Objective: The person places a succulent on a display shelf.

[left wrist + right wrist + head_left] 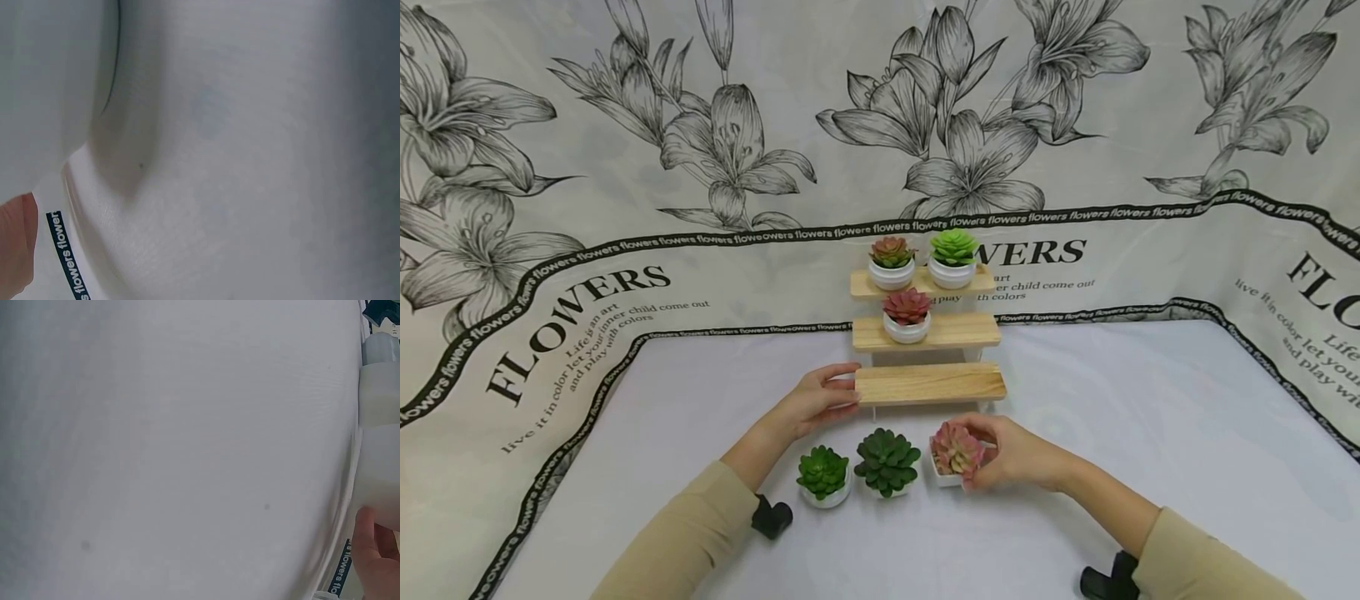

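Note:
My right hand [1018, 450] grips a pink succulent [957, 448] in a white pot at the right end of the front row. In the right wrist view, a fingertip [365, 525] meets the lower edge of a white pot [378, 497]. At the left end of the stand's lowest wooden board [931, 383], my left hand [820, 400] holds the edge between thumb and fingers. Between the hands, in front of the stand, are a dark green succulent [887, 462] and a smaller green succulent [823, 473], both in white pots.
The stand's middle board [962, 331] bears a red succulent [907, 308]. On the top board [859, 284] are a reddish-green succulent [891, 253] and a bright green succulent [954, 249]. A flower-printed cloth [760, 275] hangs behind the white tabletop [700, 392].

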`<state>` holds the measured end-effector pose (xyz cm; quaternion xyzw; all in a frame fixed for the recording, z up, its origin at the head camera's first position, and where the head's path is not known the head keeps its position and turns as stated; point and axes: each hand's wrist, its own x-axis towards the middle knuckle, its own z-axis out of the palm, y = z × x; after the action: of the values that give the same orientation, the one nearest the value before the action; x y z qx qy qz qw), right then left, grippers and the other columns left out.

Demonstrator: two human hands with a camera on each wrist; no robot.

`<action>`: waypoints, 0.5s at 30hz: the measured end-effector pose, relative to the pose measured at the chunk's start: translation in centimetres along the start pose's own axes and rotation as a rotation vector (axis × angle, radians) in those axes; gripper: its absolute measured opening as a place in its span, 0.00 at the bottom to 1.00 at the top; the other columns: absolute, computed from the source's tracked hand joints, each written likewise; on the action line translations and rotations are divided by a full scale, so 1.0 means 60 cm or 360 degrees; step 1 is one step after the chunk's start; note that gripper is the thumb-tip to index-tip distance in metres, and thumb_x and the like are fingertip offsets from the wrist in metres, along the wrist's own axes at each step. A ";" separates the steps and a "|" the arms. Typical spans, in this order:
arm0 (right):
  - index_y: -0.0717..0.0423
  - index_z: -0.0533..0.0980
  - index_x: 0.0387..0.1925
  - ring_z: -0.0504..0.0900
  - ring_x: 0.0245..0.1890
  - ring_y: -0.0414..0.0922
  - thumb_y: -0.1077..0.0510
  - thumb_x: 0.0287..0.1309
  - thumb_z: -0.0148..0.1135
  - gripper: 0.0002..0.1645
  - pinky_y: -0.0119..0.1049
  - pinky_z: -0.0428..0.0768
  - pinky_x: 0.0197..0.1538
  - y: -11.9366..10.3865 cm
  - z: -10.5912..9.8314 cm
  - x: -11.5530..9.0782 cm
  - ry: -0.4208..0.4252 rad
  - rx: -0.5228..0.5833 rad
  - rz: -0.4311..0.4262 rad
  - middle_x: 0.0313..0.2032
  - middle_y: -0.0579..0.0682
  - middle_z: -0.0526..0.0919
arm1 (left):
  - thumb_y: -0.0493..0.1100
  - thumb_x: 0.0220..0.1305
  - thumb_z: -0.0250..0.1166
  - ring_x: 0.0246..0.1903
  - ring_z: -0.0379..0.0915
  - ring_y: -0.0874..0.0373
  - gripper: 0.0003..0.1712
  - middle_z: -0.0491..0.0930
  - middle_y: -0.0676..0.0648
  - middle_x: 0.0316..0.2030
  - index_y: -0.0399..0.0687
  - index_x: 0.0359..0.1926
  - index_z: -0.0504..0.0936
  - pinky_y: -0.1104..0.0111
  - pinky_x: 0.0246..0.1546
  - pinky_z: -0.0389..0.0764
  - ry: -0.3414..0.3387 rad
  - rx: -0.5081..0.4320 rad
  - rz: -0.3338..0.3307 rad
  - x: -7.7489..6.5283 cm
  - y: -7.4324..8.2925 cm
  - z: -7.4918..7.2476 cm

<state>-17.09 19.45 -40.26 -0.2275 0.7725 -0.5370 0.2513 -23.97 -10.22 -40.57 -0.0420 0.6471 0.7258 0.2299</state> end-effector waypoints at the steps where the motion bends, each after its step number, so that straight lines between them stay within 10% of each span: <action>1: 0.65 0.65 0.59 0.73 0.48 0.50 0.69 0.37 0.71 0.43 0.37 0.78 0.47 -0.002 -0.002 0.000 0.0005 0.0001 0.0006 0.50 0.58 0.75 | 0.24 0.59 0.58 0.41 0.75 0.55 0.32 0.68 0.35 0.56 0.41 0.64 0.66 0.66 0.43 0.81 0.0002 0.0001 0.0001 0.000 0.001 0.000; 15: 0.66 0.66 0.59 0.72 0.49 0.48 0.67 0.39 0.71 0.41 0.37 0.81 0.45 -0.029 -0.028 0.000 0.0095 0.0044 -0.0042 0.51 0.59 0.73 | 0.24 0.59 0.58 0.41 0.75 0.55 0.32 0.68 0.34 0.57 0.40 0.65 0.65 0.66 0.43 0.81 -0.0013 0.0001 0.0010 -0.001 0.000 0.000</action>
<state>-17.99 20.09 -38.09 -0.2180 0.7690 -0.5575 0.2242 -23.93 -10.23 -40.54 -0.0369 0.6464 0.7265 0.2304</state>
